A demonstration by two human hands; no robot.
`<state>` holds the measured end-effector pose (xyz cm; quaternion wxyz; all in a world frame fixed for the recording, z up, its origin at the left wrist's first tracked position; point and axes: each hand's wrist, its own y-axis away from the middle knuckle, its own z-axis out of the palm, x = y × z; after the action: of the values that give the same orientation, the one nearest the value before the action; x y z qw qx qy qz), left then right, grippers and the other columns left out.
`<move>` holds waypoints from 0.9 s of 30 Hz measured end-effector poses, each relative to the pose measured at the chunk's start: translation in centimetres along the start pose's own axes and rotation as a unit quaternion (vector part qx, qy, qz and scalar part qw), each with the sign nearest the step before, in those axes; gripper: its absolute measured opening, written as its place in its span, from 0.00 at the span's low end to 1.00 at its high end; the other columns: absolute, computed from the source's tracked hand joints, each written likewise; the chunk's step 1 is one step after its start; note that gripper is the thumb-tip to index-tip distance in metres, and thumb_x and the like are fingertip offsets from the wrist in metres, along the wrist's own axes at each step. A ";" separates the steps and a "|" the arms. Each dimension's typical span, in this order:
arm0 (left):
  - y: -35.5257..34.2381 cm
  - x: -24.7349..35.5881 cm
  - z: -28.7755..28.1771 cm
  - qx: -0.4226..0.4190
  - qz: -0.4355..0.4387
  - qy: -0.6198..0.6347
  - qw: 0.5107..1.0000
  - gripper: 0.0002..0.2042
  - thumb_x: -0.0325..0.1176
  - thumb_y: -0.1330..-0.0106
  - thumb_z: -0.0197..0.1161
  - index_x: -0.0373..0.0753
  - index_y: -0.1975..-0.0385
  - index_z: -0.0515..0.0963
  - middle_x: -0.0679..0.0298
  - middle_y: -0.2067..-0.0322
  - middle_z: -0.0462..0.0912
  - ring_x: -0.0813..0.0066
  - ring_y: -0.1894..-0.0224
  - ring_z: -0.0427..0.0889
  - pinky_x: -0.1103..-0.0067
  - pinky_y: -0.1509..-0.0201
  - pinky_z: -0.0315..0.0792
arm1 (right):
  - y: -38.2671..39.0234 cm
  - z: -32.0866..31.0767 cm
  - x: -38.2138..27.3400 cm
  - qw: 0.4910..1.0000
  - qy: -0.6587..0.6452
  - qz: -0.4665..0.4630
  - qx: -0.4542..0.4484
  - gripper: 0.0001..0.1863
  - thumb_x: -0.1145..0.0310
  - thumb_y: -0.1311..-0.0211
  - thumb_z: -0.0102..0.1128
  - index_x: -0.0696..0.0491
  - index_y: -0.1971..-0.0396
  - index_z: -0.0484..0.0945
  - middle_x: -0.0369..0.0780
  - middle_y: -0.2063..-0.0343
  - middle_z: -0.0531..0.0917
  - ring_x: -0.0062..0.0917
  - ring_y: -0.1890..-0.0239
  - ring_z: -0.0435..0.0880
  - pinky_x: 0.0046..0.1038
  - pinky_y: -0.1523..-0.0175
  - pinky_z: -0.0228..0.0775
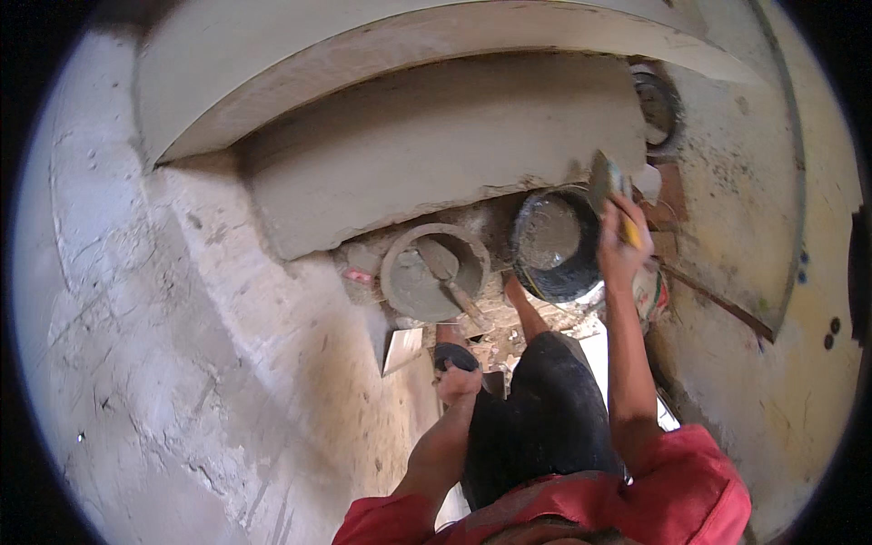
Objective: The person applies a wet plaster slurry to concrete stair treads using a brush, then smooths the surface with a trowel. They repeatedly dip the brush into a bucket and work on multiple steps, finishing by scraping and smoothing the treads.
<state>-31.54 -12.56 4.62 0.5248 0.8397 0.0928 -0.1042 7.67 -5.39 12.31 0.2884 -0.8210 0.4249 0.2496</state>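
My right hand (621,232) is closed round the yellow handle of a wide brush (604,182). Its grey, mortar-coated head points up toward the right end of a freshly plastered grey face (445,136). Below the brush stands a black bucket (529,263) with grey watery mix inside. Down by my left knee, my left hand (458,383) has its fingers curled, next to a dark rounded shape (457,356); what it grips, if anything, is hidden. A trowel with a wooden handle (468,304) rests in a round tub (389,280) of wet mortar.
A pale curved ledge (363,54) overhangs the plastered face. At the far right sits another black bucket (674,109). Rough plastered wall (136,318) rises on the left, a stained yellowish wall (745,209) on the right. A pale tile piece (402,350) leans near the tub.
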 end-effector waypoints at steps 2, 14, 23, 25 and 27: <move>0.0 0.0 0.1 -0.001 -0.017 -0.007 1.000 0.41 0.57 0.47 0.72 0.46 0.32 0.73 0.50 0.35 0.73 0.43 0.37 0.77 0.60 0.37 0.79 | -2.9 4.5 -4.2 0.981 0.147 -0.102 -0.076 0.21 0.68 0.45 0.73 0.48 0.49 0.85 0.44 0.50 0.86 0.42 0.49 0.86 0.38 0.46 0.80; 0.7 -0.3 -0.9 0.000 0.001 -0.001 1.000 0.39 0.58 0.44 0.69 0.44 0.33 0.74 0.48 0.38 0.77 0.41 0.37 0.78 0.59 0.36 0.77 | 4.8 21.9 -19.8 0.844 -0.431 0.073 -0.311 0.11 0.62 0.35 0.68 0.55 0.63 0.89 0.42 0.67 0.90 0.27 0.63 0.88 0.33 0.55 0.80; 0.0 -1.2 -0.6 -0.006 -0.017 0.028 0.999 0.40 0.56 0.45 0.71 0.45 0.32 0.73 0.50 0.37 0.76 0.44 0.39 0.79 0.60 0.37 0.77 | -14.7 1.4 6.7 0.977 -0.084 0.194 0.016 0.13 0.60 0.33 0.70 0.55 0.59 0.87 0.38 0.67 0.89 0.26 0.65 0.89 0.29 0.64 0.80; -0.3 -1.2 -0.3 -0.009 -0.032 0.020 0.999 0.40 0.57 0.45 0.71 0.45 0.31 0.72 0.50 0.36 0.76 0.44 0.39 0.79 0.60 0.37 0.78 | -14.9 1.9 6.2 0.997 0.052 0.056 0.013 0.13 0.62 0.34 0.70 0.53 0.56 0.87 0.42 0.62 0.89 0.31 0.61 0.90 0.33 0.61 0.81; -0.5 -1.5 -0.1 -0.033 -0.025 0.033 0.999 0.40 0.56 0.45 0.71 0.45 0.32 0.72 0.50 0.37 0.75 0.43 0.40 0.79 0.59 0.38 0.78 | -13.0 5.6 2.1 0.987 0.150 -0.042 -0.025 0.13 0.64 0.37 0.69 0.51 0.54 0.87 0.45 0.56 0.88 0.36 0.57 0.90 0.37 0.57 0.81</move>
<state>-33.11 -12.30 4.65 0.5458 0.8226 0.1342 -0.0863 18.79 3.44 10.35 0.2111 -0.8733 0.4219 0.1216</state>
